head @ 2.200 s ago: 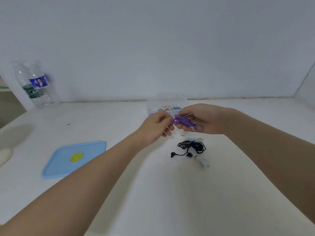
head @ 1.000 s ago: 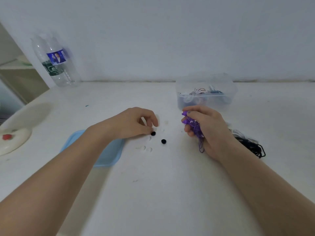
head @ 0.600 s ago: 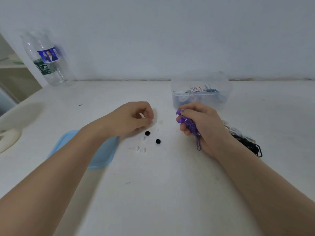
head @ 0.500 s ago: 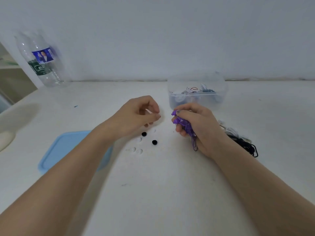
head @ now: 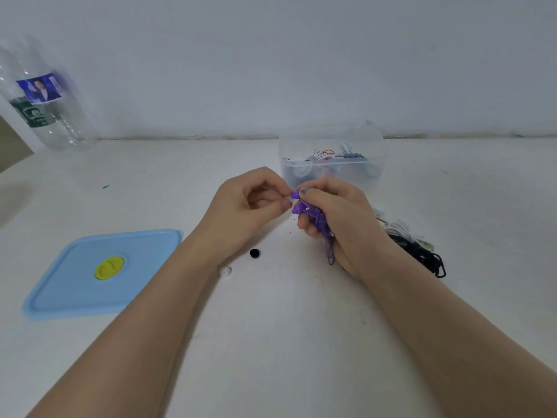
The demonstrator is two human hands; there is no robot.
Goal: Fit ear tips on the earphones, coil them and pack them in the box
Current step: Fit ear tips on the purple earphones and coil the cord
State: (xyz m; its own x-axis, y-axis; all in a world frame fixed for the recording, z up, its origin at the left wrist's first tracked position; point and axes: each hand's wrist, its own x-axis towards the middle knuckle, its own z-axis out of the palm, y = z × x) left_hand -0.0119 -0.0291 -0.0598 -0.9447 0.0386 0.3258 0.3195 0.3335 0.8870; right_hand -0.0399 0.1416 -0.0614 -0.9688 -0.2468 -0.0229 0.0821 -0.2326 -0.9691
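Observation:
My right hand [head: 340, 218] grips a bundle of purple earphones [head: 313, 220], one earbud sticking out toward the left at its thumb. My left hand [head: 244, 206] pinches a small white ear tip [head: 288, 203] against that earbud. On the table below my hands lie a black ear tip [head: 254, 253] and a white ear tip [head: 225, 271]. The clear plastic box [head: 331, 159] with several earphones inside stands just behind my hands. Black and white coiled earphones [head: 416, 248] lie to the right of my right wrist, partly hidden by it.
The box's blue lid [head: 99, 273] with a yellow centre lies flat at the left. A clear water bottle [head: 42, 104] stands at the far left by the wall. The white wall runs along the table's back edge.
My left hand picked a white ear tip off the table and brought it right to the purple earbud. My right hand rose slightly with the purple earphones.

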